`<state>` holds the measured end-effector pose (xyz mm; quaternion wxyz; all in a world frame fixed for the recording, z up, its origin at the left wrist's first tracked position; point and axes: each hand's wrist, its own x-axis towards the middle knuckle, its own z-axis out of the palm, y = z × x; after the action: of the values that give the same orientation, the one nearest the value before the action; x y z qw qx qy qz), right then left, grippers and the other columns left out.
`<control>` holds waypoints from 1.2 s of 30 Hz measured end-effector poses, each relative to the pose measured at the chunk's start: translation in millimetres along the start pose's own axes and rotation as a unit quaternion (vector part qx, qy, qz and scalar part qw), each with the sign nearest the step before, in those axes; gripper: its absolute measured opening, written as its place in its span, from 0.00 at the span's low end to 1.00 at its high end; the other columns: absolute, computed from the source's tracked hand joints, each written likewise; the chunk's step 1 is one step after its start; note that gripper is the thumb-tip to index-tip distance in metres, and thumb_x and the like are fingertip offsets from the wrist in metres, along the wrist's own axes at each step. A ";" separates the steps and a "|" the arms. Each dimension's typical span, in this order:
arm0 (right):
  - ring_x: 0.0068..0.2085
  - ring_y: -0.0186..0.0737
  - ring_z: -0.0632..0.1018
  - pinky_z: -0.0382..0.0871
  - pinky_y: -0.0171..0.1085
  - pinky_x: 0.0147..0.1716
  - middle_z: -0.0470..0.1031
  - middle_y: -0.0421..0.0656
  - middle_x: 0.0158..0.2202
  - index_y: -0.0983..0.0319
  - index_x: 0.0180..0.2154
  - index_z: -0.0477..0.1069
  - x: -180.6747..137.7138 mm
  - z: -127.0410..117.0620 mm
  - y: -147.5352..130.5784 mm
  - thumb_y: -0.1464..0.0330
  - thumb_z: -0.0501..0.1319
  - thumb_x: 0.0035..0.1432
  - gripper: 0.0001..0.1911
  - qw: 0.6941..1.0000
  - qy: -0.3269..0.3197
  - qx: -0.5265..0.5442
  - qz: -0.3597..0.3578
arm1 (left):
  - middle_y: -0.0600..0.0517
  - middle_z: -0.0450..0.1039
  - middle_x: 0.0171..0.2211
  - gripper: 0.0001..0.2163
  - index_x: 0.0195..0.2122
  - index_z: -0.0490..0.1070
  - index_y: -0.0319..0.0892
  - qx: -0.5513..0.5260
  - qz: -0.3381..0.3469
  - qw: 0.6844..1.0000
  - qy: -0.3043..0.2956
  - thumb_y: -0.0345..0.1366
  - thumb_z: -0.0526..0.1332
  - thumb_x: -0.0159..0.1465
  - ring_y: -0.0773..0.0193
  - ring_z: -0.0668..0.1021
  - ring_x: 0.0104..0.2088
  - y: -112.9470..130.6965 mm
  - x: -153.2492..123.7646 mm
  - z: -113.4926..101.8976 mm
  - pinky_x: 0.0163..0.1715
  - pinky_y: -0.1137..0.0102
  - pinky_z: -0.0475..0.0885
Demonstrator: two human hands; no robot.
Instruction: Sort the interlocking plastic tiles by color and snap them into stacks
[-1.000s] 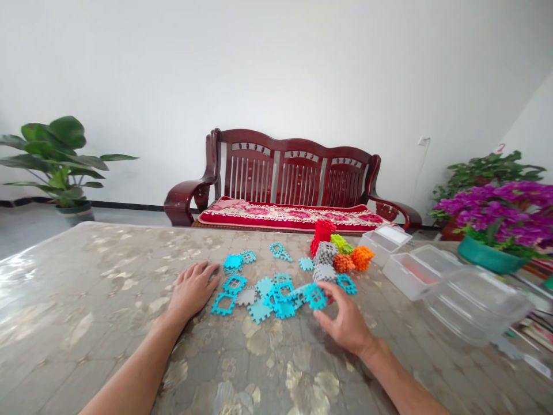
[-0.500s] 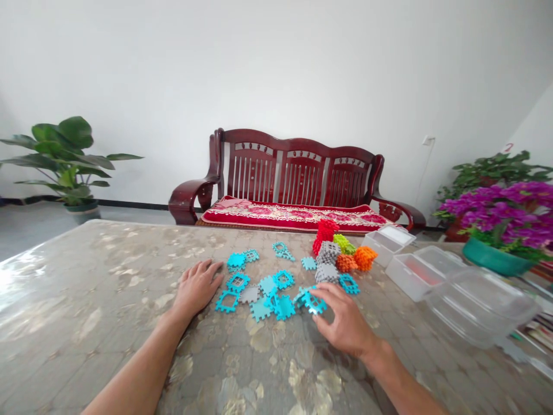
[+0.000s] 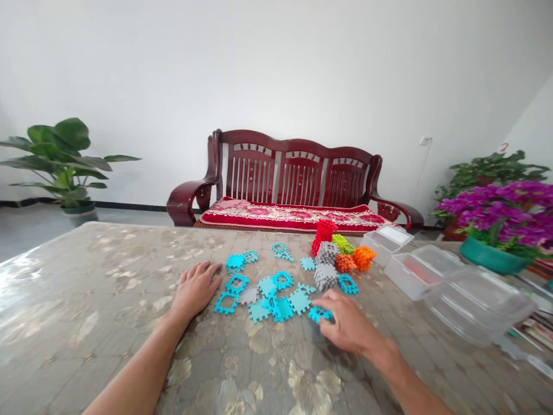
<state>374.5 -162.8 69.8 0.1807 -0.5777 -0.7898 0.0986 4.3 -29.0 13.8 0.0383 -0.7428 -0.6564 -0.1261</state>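
My right hand (image 3: 345,323) pinches a blue interlocking building tile (image 3: 318,314), frame-like with a notched edge, low over the table or touching it. Part of that tile is hidden by the fingers. My left hand (image 3: 196,291) lies flat on the table with its fingers stretched out, holding nothing. Between the hands are several loose blue tiles, among them a solid one (image 3: 283,309), a pale teal one (image 3: 299,301) and an open square frame (image 3: 226,303). A grey tile (image 3: 249,295) lies among them.
Beyond my right hand stand stacks of red tiles (image 3: 323,236), grey tiles (image 3: 326,276), green tiles (image 3: 343,244) and orange tiles (image 3: 364,258). Clear plastic boxes (image 3: 415,276) and purple flowers in a teal pot (image 3: 495,253) are on the right. A wooden bench (image 3: 298,167) stands behind the table.
My right hand has shifted slightly right and down with the blue frame tile, away from the cluster. The pale teal tile beside it now shows fully. My left hand stays put.
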 end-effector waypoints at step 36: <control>0.49 0.50 0.76 0.69 0.51 0.51 0.77 0.50 0.48 0.62 0.50 0.71 9.2 12.1 96.5 0.65 0.58 0.58 0.18 0.929 0.356 -0.073 0.072 | 0.45 0.66 0.61 0.21 0.59 0.68 0.49 0.007 -0.003 1.000 -0.002 0.42 0.48 0.68 0.51 0.66 0.62 2.4 -0.7 -2.3 0.60 0.54 0.60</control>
<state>451.8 -123.2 25.1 0.4002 -0.6415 -0.6349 -0.1588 6.3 -30.5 16.2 0.0413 -0.7409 -0.6596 -0.1200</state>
